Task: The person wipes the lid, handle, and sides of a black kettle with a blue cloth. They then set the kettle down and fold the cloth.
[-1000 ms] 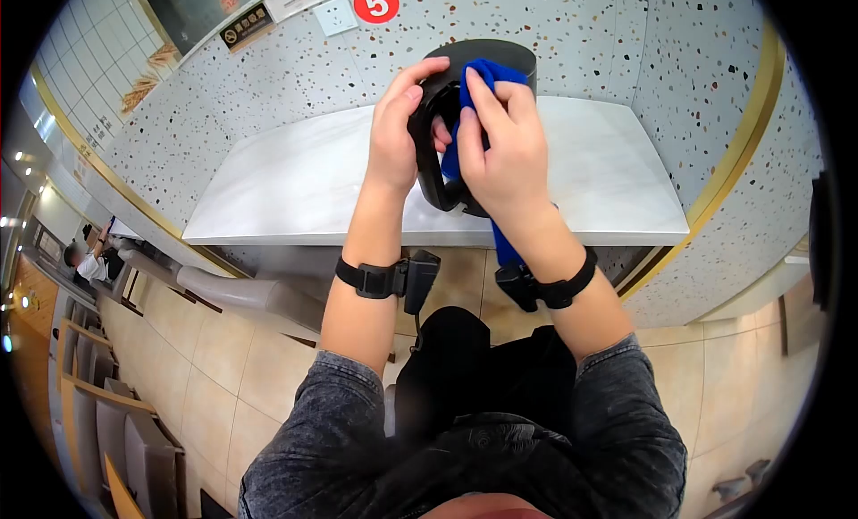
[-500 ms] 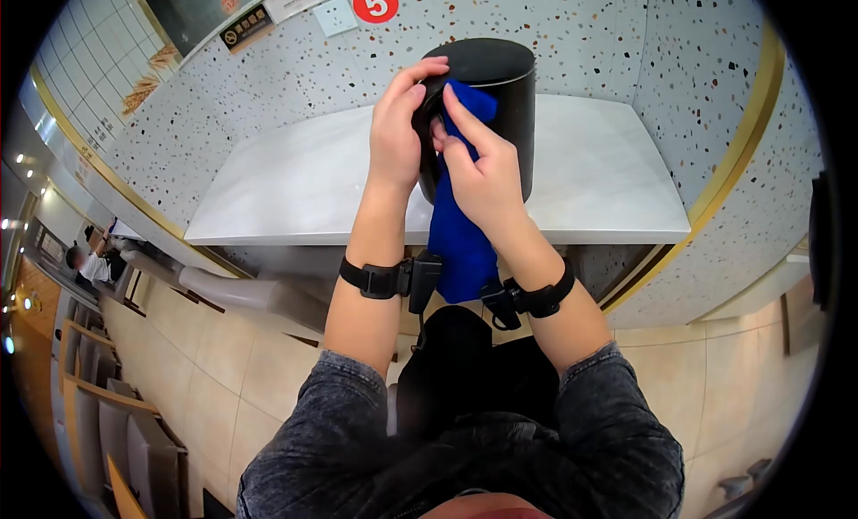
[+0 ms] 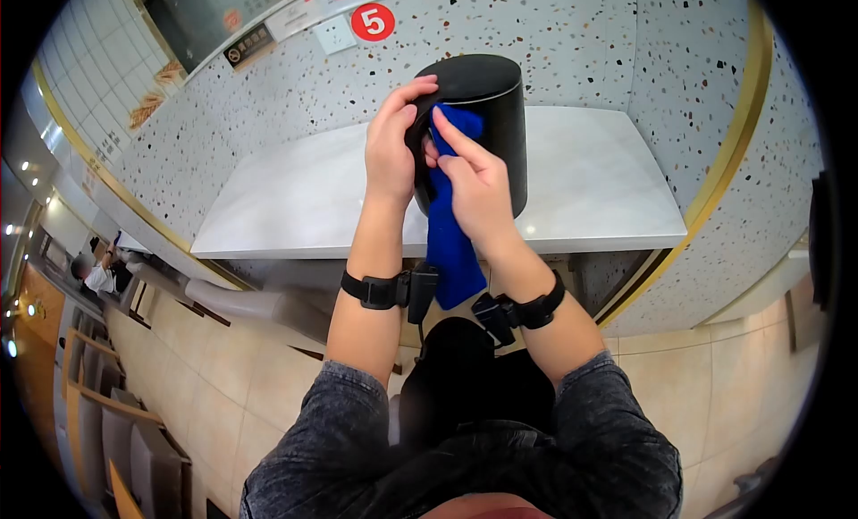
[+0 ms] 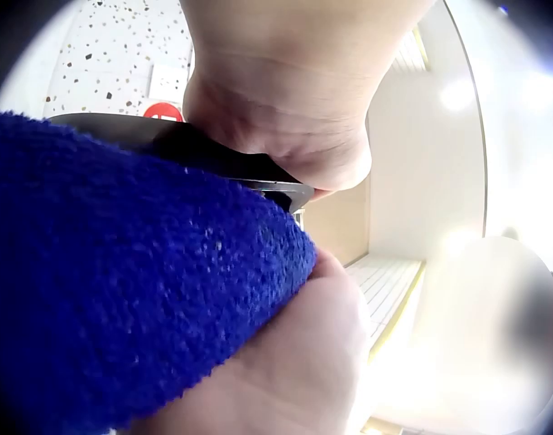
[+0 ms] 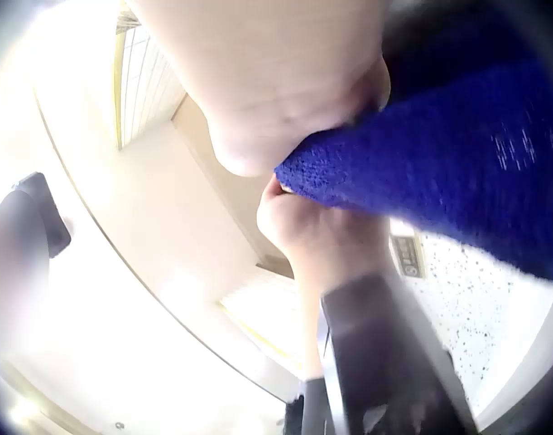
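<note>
The black cylindrical container [image 3: 490, 117] stands near the front edge of the white stone counter [image 3: 295, 197]. The left hand [image 3: 389, 152] curls round its upper side; the right hand [image 3: 478, 190] pinches a blue terry cloth [image 3: 451, 242] against it. A hard rub might tip it off.

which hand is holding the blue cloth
The right hand: it holds the blue terry cloth against the black cylindrical appliance, while the left hand only grips the appliance.
</note>
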A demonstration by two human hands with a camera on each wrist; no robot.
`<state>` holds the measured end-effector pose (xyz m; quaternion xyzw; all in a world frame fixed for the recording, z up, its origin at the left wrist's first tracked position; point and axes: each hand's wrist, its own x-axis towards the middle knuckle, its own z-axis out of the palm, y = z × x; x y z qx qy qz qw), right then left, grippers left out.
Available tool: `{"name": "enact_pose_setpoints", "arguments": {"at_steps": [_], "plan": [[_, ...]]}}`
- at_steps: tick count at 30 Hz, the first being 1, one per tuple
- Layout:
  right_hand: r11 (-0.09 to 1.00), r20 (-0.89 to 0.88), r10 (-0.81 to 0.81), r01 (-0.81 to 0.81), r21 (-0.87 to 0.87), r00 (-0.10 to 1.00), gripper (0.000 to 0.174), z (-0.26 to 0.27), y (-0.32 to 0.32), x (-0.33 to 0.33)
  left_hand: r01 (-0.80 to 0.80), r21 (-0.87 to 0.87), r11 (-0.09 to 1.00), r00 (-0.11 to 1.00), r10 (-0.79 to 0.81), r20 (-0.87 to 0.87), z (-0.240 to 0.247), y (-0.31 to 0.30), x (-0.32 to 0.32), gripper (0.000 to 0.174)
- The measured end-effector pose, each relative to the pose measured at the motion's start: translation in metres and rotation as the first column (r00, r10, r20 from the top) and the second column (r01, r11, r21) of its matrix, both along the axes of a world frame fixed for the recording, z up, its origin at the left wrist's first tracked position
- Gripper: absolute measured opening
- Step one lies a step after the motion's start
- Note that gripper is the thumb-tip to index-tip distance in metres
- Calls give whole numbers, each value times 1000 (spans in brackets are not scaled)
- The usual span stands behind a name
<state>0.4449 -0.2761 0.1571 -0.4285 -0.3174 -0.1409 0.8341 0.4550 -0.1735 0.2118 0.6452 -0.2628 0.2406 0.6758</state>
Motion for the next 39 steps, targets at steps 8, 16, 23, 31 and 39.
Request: {"name": "enact_pose_setpoints", "arguments": {"at_steps": [8,16,23,31,39], "plan": [[587,414,-728,809,-35,546,37,25,-73,14,42,-43,998,999,-43,-20,1,1,-2,36],[471,738,-539,872,-135,405,23,76,-88,28,-23,-4,1000,1000,23,-21,1,-1,-2,42],[282,887,-145,877,-389,439,25,100,-75,49,-207,-116,972,978,209,8,-3,-11,-8,31],[99,785,-188,807,-582,590,30,111,-115,71,-219,-56,974,976,219,-7,-4,-9,-7,19],[199,597,-668,880,-431,444,24,54,-201,85,-157,-72,985,985,151,-77,0,13,6,20]]}}
